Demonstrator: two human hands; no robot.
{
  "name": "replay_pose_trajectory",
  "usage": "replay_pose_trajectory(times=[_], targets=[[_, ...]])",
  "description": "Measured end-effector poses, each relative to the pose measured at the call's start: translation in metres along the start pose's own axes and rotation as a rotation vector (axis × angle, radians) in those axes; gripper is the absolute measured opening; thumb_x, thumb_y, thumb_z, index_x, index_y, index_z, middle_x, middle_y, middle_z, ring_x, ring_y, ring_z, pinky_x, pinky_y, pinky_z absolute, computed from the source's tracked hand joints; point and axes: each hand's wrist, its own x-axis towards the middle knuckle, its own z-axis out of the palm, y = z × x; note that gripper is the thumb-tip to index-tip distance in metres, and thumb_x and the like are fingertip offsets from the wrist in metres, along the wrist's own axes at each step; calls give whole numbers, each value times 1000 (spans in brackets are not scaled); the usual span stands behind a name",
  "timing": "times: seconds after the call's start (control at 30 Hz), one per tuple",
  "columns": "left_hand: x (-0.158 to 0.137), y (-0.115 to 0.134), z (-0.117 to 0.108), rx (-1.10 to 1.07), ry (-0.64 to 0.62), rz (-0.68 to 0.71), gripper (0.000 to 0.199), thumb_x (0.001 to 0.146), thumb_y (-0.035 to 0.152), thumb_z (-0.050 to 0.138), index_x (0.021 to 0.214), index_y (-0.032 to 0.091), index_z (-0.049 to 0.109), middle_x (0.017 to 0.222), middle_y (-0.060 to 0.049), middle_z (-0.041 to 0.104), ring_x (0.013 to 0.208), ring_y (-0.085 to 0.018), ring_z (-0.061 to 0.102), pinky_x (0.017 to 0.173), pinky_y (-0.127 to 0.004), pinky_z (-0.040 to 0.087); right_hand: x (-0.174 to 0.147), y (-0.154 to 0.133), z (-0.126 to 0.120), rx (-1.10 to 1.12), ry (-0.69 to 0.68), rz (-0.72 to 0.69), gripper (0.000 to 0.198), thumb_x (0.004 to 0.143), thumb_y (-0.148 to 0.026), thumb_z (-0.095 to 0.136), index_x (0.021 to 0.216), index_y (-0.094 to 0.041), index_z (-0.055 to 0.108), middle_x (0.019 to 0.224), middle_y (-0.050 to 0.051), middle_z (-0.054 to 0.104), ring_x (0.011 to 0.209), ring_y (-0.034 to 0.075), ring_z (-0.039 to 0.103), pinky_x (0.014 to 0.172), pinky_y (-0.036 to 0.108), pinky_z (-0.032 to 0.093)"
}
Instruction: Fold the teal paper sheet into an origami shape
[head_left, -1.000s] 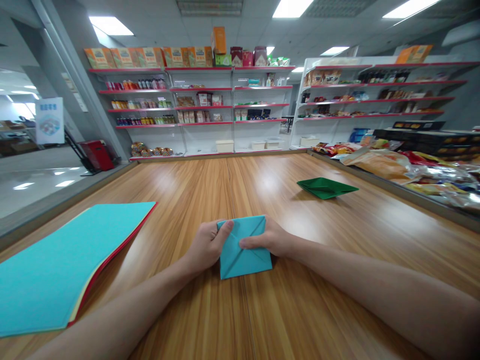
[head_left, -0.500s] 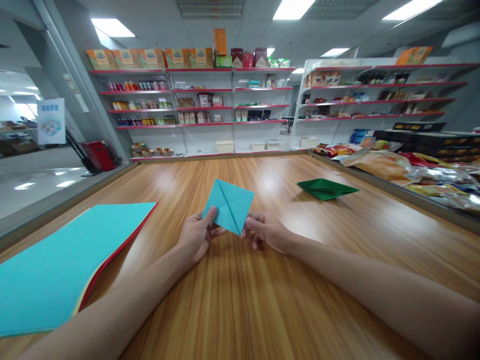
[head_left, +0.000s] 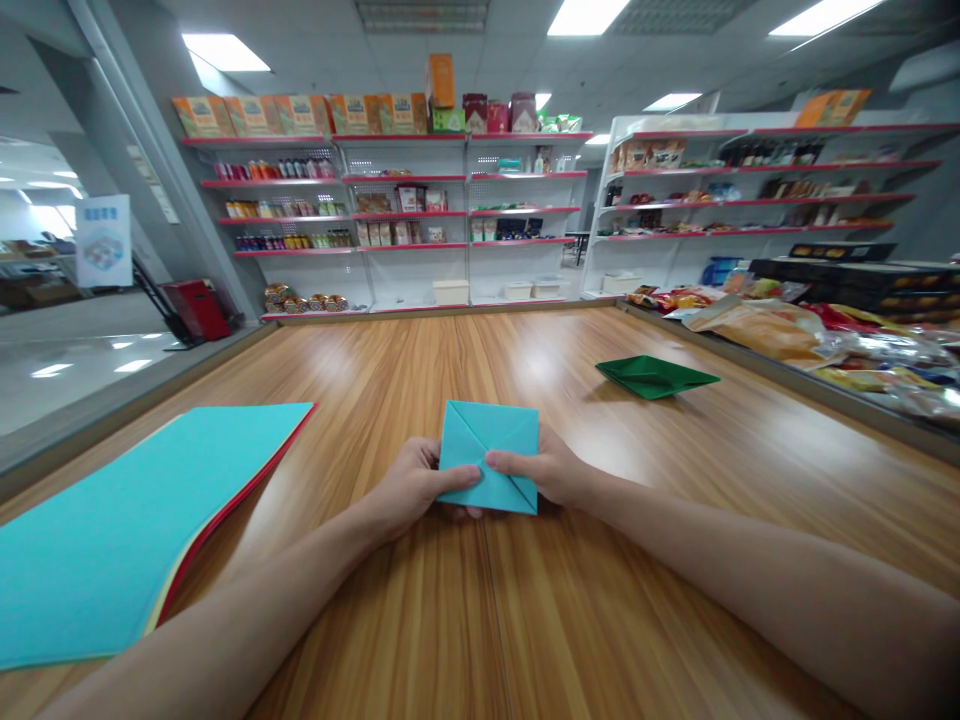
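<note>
Between the fingers, blue sq (head_left: 491, 432) is pinched by L hand (head_left: 414, 485) & R hand (head_left: 561, 470), thumbs nr its mid, prob to hold folds flat, w/ green piece (head_left: 657, 378) beyond R fingers, stack (head_left: 165, 500) left of L.

Left forearm (head_left: 277, 590): bare, slanting from 8 o'clock toward 2
Left hand (head_left: 409, 485): pinching, left thumb (head_left: 459, 479) uppermost, aimed at 3 o'clock
Right forearm (head_left: 735, 560): bare, slanting from 4 o'clock toward 10
Right hand (head_left: 561, 467): pinching, right thumb (head_left: 511, 463) aimed at 9, near the left thumb
</note>
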Motion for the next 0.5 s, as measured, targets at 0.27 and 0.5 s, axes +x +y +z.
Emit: replay_pose_trajectory(times=[0.27, 0.5], targets=[[-1, -2, -3, -57, 88, 111, 22, 74, 30, 70, 68, 8, 67, 60, -8, 67, 52, -13, 60, 49, -20, 44, -1, 1, 3, -55, -146, 51, 38, 76, -44, 66, 92, -10, 61, 76, 8, 66, 56, 12, 59, 50, 23, 50], [-3, 3, -4, -27, -55, 6, 25, 67, 27, 76, 86, 11, 70, 80, -9, 72, 64, -17, 64, 61, -26, 51, -8, -3, 2, -82, -263, 14, 35, 73, -38, 70, 93, -13, 57, 79, 3, 61, 63, 10, 55, 56, 21, 48]])
